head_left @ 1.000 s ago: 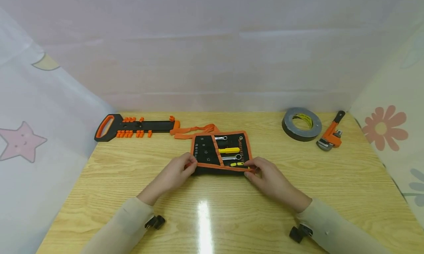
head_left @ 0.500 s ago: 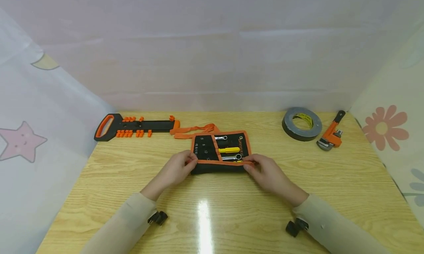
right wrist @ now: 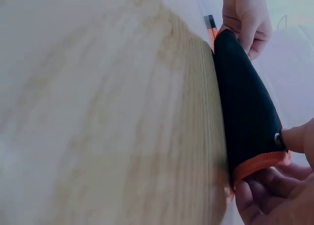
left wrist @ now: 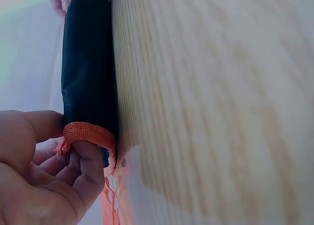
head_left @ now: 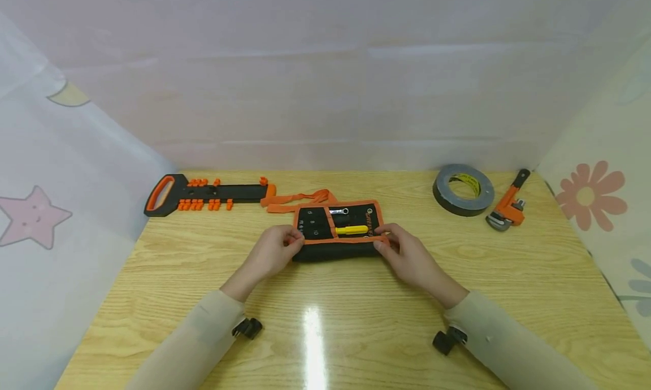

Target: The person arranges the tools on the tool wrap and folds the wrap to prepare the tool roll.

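A black tool pouch (head_left: 335,251) with orange trim lies mid-table, its near edge folded over toward the back. My left hand (head_left: 274,247) pinches the fold's left end, thumb on the outside and fingers tucked in under the orange trim in the left wrist view. At the other end my right hand (head_left: 407,254) grips the fold the same way, its thumb beside a metal eyelet (right wrist: 278,139). Past the folded edge show a yellow handle (head_left: 352,230) and the ring end of a wrench (head_left: 339,211), both in pockets. Printed numbers run down the left pocket panel.
Orange tie straps (head_left: 300,199) trail from the pouch's back left corner. At the back left lies a black rack with orange clips (head_left: 218,193). A roll of tape (head_left: 463,190) and an orange pipe wrench (head_left: 508,203) lie at the back right.
Both hands have moved the folded edge away from me, up the pouch. The fold now covers the lower wrench and small yellow pieces seen earlier, and more black outer cloth shows.
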Tool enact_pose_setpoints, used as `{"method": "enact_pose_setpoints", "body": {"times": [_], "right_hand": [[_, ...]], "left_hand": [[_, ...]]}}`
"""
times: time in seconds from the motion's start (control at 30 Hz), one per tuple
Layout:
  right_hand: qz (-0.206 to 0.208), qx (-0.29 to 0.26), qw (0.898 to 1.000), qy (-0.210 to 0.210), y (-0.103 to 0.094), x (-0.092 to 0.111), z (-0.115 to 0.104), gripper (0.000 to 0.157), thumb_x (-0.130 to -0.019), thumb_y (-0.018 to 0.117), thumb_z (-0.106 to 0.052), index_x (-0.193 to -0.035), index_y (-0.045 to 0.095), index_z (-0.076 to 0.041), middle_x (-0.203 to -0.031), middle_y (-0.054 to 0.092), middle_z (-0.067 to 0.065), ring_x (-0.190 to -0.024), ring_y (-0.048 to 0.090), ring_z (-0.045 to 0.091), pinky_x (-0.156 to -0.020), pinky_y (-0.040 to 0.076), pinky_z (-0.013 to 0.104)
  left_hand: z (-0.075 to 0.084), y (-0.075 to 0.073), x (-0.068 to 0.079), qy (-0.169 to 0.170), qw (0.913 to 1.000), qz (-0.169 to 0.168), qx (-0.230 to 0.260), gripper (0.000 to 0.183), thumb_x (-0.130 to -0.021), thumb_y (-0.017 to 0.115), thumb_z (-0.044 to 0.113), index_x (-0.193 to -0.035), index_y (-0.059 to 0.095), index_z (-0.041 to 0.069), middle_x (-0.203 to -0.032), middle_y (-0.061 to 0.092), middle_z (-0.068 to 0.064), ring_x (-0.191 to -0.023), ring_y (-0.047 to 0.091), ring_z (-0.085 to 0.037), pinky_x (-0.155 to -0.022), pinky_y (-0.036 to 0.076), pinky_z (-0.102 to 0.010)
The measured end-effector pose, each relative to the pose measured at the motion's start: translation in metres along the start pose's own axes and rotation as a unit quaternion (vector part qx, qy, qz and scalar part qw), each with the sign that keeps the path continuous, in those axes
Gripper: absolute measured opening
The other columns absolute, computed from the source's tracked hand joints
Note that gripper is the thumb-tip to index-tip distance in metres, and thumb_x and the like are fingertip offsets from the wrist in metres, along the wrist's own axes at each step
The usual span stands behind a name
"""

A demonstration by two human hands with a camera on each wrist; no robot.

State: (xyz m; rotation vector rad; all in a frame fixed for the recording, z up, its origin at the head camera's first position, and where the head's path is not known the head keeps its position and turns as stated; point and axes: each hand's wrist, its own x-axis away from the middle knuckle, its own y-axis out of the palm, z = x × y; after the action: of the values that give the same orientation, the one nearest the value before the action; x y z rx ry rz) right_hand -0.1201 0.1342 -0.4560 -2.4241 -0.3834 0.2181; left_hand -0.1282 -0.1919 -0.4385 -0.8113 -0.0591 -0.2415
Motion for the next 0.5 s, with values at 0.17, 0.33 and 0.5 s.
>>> {"method": "enact_pose_setpoints", "body": {"times": [0.17, 0.33, 0.5], "right_hand": [[0.036, 0.062, 0.994, -0.078, 0.000, 0.001, -0.007, 0.033, -0.102, 0.076, -0.015, -0.133, 0.070, -0.006, -0.129, 0.073, 0.012, -0.110, 0.069, 0.027, -0.094, 0.060, 0.045], [0.002, 0.131, 0.985, -0.116, -0.003, 0.002, -0.013, 0.034, -0.098, 0.082, -0.015, -0.131, 0.074, -0.009, -0.136, 0.071, 0.010, -0.126, 0.067, 0.032, -0.108, 0.056, 0.053], [-0.023, 0.108, 0.991, -0.078, -0.004, -0.001, -0.012, 0.034, -0.102, 0.077, -0.015, -0.135, 0.071, -0.012, -0.133, 0.074, 0.007, -0.116, 0.072, 0.023, -0.100, 0.061, 0.047]], "left_hand": [[0.001, 0.000, -0.003, -0.001, 1.0000, -0.002, -0.006, 0.014, -0.107, 0.068, 0.016, -0.108, 0.078, 0.006, -0.095, 0.075, -0.006, -0.073, 0.058, -0.015, -0.066, 0.050, -0.030], [0.001, -0.002, -0.006, -0.001, 1.0000, -0.006, -0.004, 0.013, -0.106, 0.069, 0.015, -0.106, 0.079, 0.006, -0.095, 0.076, -0.007, -0.071, 0.059, -0.015, -0.065, 0.050, -0.030], [0.000, -0.004, -0.010, -0.014, 0.9997, -0.015, 0.015, 0.014, -0.106, 0.070, 0.016, -0.109, 0.079, 0.006, -0.099, 0.077, -0.009, -0.068, 0.059, -0.015, -0.064, 0.051, -0.031]]}}
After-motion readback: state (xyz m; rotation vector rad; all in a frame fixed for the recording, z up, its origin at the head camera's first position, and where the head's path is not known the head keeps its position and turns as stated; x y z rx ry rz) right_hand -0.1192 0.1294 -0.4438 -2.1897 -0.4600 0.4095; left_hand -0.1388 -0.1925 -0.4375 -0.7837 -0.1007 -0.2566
